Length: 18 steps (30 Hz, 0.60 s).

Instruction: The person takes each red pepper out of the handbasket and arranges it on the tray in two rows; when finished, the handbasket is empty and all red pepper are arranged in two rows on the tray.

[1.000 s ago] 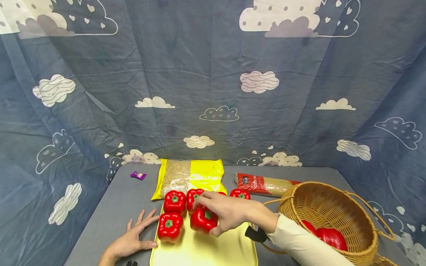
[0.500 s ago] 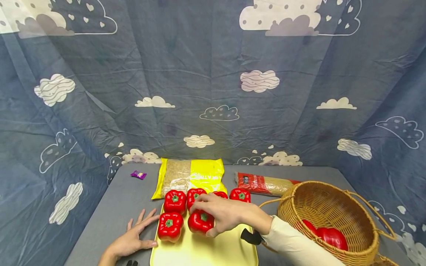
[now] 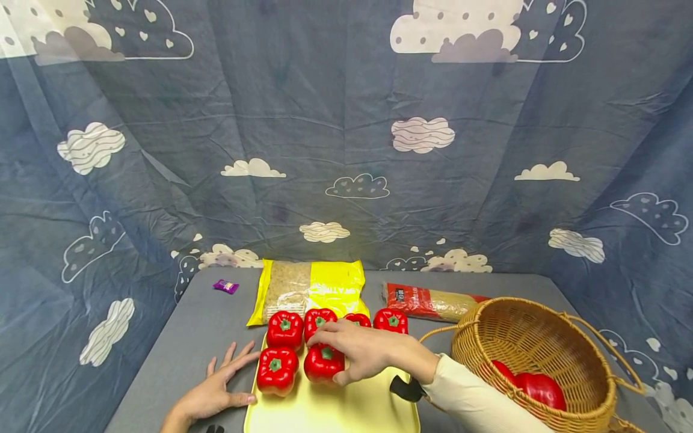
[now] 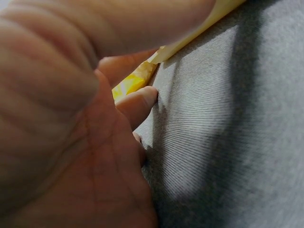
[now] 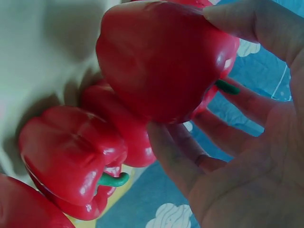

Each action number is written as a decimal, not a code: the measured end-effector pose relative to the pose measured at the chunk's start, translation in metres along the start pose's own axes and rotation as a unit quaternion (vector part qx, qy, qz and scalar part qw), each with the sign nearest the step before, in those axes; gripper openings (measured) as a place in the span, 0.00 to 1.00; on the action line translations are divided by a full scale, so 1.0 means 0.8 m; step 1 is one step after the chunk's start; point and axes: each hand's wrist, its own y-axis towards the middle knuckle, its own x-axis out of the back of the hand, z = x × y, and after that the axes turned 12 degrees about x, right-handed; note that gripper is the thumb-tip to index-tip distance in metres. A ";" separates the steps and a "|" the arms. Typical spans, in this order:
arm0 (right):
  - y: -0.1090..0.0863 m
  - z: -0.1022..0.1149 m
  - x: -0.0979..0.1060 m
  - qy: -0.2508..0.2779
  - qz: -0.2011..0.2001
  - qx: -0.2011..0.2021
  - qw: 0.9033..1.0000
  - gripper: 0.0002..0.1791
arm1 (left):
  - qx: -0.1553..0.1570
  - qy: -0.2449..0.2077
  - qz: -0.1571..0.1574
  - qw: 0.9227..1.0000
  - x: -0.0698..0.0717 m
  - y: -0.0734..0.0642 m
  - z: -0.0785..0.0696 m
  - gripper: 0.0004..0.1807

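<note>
My right hand (image 3: 368,350) grips a red bell pepper (image 3: 323,363) with a green stem, low over the yellow tray (image 3: 335,415). In the right wrist view, thumb and fingers curve round the held bell pepper (image 5: 161,61), and other bell peppers sit close by. Several more stand on the tray: a back row with one bell pepper (image 3: 285,329) at its left end, and another bell pepper (image 3: 277,370) in front of that. Fingers spread, my left hand (image 3: 213,388) rests on the grey table by the tray's left rim, its thumb and index finger right at the rim.
A wicker basket (image 3: 471,355) with red fruit (image 3: 540,391) inside stands at the right, beside my right forearm. Behind the tray lie a yellow bag (image 3: 335,285) and a red pack of noodles (image 3: 414,300). A small purple wrapped sweet (image 3: 225,286) lies at the back left.
My right hand has moved slightly left with the bell pepper, bringing it nearer the front left one. More of the back row shows now. The left hand has stayed in place.
</note>
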 end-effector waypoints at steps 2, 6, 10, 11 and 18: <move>0.001 -0.001 -0.002 -0.005 0.001 0.006 1.000 0.35 | -0.004 -0.003 -0.001 1.000 0.000 0.001 0.001 0.44; 0.002 -0.003 -0.003 -0.005 0.005 0.011 1.000 0.35 | -0.001 -0.002 -0.002 1.000 0.000 0.001 0.001 0.44; 0.004 -0.004 -0.005 -0.001 0.012 0.010 1.000 0.35 | 0.008 0.004 -0.003 1.000 -0.001 0.000 -0.002 0.45; 0.004 -0.004 -0.006 0.000 0.013 0.008 1.000 0.35 | 0.009 0.003 -0.004 1.000 -0.001 0.000 -0.002 0.45; 0.003 -0.003 -0.009 0.011 0.015 -0.007 1.000 0.36 | 0.011 0.001 -0.004 1.000 -0.002 0.001 -0.001 0.45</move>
